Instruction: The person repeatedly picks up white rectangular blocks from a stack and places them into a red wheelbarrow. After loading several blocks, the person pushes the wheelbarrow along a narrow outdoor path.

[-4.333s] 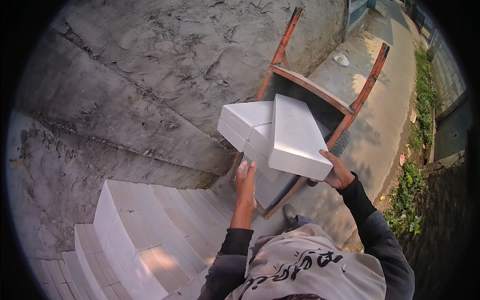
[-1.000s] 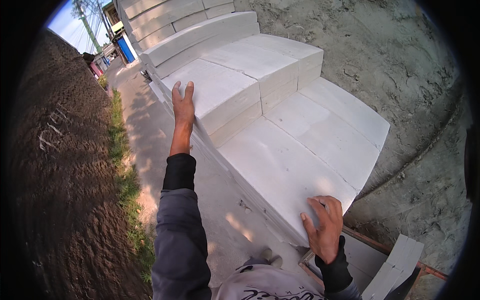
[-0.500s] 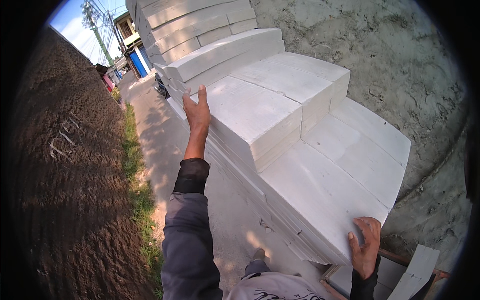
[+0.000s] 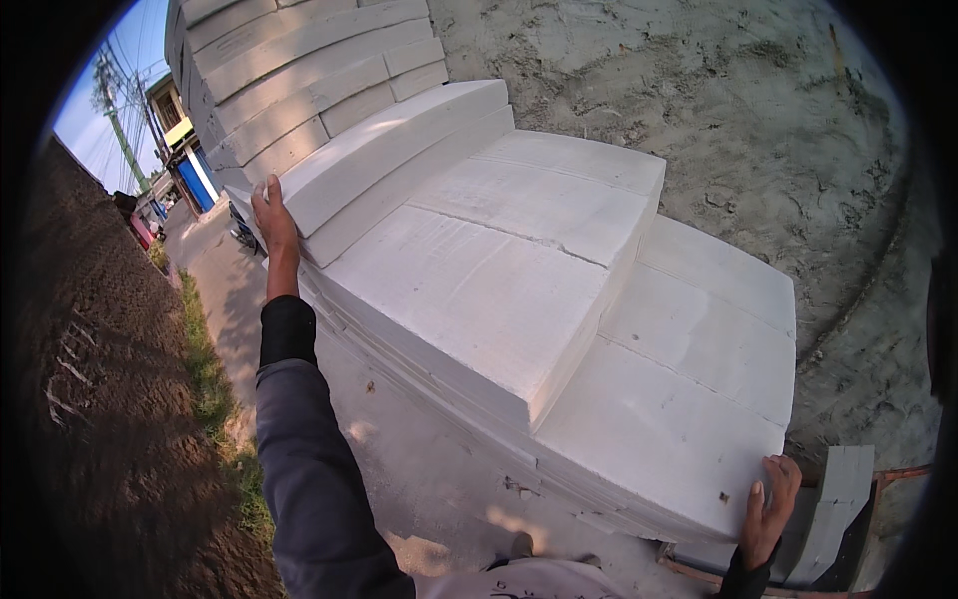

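Observation:
White rectangular blocks are piled in steps beside a wall. My left hand (image 4: 276, 225) reaches forward to the left end of a raised upper block (image 4: 389, 150). Its fingers point up and stand apart; whether they press on the block I cannot tell. Between my hands lie the broad flat blocks of the middle step (image 4: 469, 275). At the near right corner of the lower block (image 4: 659, 439), my right hand (image 4: 768, 504) rests with bent fingers over the end edge and thumb apart. Neither hand lifts a block.
A taller stack of white blocks (image 4: 319, 75) rises at the far left. The rough grey wall (image 4: 699, 90) runs along the right. More pale blocks (image 4: 838, 509) stand by a reddish-brown frame at lower right. A paved lane (image 4: 389, 409), grass strip (image 4: 205, 369) and dark wall (image 4: 110, 399) lie left.
The view has shifted, with the blocks lower and to the left. My left hand has moved farther along the pile to the upper block's end. My right hand stays at the lower block's corner.

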